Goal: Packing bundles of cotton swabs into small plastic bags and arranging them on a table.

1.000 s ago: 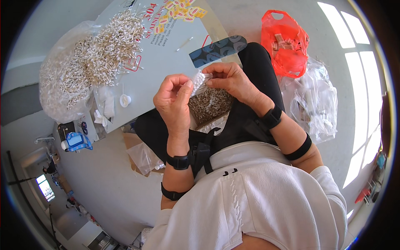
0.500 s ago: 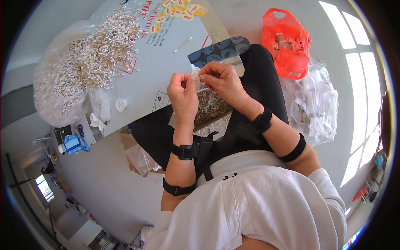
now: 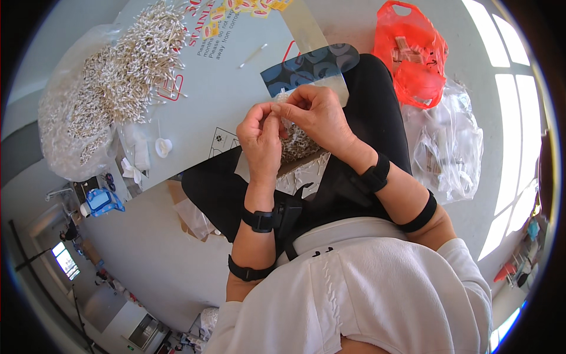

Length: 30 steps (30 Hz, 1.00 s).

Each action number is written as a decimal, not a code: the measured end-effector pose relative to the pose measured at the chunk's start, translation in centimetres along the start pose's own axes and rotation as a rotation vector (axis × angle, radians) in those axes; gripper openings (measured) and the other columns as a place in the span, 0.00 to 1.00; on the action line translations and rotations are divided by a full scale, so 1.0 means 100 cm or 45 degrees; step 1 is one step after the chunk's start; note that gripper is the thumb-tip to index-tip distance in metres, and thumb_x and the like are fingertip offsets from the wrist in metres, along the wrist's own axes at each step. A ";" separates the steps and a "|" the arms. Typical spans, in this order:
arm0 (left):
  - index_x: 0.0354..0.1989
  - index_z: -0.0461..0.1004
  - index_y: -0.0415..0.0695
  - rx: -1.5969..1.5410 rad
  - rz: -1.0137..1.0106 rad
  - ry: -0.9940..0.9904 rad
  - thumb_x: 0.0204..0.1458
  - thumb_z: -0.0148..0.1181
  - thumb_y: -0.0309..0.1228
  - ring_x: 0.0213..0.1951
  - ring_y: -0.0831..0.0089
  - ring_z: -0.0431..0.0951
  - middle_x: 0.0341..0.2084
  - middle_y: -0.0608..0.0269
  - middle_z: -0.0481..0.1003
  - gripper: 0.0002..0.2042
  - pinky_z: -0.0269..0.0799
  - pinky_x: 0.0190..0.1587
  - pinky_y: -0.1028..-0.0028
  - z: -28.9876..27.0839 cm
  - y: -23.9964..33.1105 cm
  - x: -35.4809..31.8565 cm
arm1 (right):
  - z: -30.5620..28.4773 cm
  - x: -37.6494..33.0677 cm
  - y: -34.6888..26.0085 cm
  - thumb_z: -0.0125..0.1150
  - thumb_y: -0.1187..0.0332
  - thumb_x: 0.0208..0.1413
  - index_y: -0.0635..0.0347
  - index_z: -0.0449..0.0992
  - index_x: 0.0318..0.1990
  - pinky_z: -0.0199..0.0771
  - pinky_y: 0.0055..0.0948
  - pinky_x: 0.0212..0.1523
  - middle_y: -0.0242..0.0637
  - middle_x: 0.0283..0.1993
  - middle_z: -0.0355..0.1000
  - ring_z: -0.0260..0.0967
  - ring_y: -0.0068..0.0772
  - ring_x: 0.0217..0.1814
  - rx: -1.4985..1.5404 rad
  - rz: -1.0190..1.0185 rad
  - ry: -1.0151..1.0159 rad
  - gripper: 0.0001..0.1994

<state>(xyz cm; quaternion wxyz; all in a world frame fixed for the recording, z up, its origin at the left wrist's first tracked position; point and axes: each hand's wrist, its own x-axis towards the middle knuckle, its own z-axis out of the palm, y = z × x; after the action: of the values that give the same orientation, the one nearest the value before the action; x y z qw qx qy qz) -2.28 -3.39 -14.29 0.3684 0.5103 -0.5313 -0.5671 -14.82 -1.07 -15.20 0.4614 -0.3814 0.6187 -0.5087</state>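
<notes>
Above my lap, my left hand (image 3: 261, 138) and my right hand (image 3: 318, 118) meet with fingertips pinched together. Between them they hold a small clear plastic bag (image 3: 284, 94) with pale stick-like contents, mostly hidden by my fingers. Just below the hands, a cardboard box (image 3: 303, 164) full of cotton swabs (image 3: 298, 146) rests on my lap. A large heap of cotton swabs (image 3: 127, 76) spills out of a big clear plastic bag (image 3: 56, 112) on the table at the far left.
On the grey table (image 3: 200, 112) lie a single swab (image 3: 252, 56), yellow-and-white labels (image 3: 236, 9) and a white scoop-like piece (image 3: 163, 147). A dark patterned sheet (image 3: 309, 68) sits at the table's edge. To the right are a red plastic bag (image 3: 411, 59) and a clear bag (image 3: 451, 153).
My fingertips have come closer together at the small bag's top, covering more of it. The whole view has shifted slightly, with the table things now further left.
</notes>
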 end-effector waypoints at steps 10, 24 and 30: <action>0.33 0.73 0.33 0.010 0.038 0.011 0.53 0.51 0.22 0.22 0.82 0.68 0.22 0.65 0.72 0.05 0.67 0.25 0.81 -0.002 -0.001 0.000 | -0.001 0.000 0.009 0.60 0.70 0.54 0.67 0.75 0.30 0.58 0.14 0.19 0.26 0.21 0.68 0.59 0.12 0.21 0.338 0.175 -0.134 0.08; 0.32 0.73 0.35 -0.009 0.045 0.023 0.52 0.53 0.23 0.21 0.84 0.69 0.23 0.67 0.73 0.04 0.66 0.24 0.84 -0.002 -0.001 0.001 | -0.004 0.000 0.008 0.58 0.72 0.54 0.70 0.74 0.29 0.61 0.16 0.20 0.29 0.22 0.69 0.60 0.14 0.19 0.568 0.267 -0.154 0.08; 0.31 0.74 0.35 0.021 0.098 0.013 0.51 0.58 0.24 0.22 0.83 0.69 0.22 0.67 0.73 0.04 0.66 0.25 0.83 0.000 0.000 0.002 | -0.003 0.001 0.011 0.58 0.72 0.54 0.70 0.74 0.29 0.61 0.16 0.19 0.29 0.22 0.69 0.61 0.14 0.19 0.517 0.237 -0.155 0.08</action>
<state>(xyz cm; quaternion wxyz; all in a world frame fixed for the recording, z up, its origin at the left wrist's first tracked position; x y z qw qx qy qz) -2.34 -3.54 -14.31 0.3884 0.4954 -0.5534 -0.5455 -15.16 -0.85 -16.24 0.6101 -0.2520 0.5072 -0.5540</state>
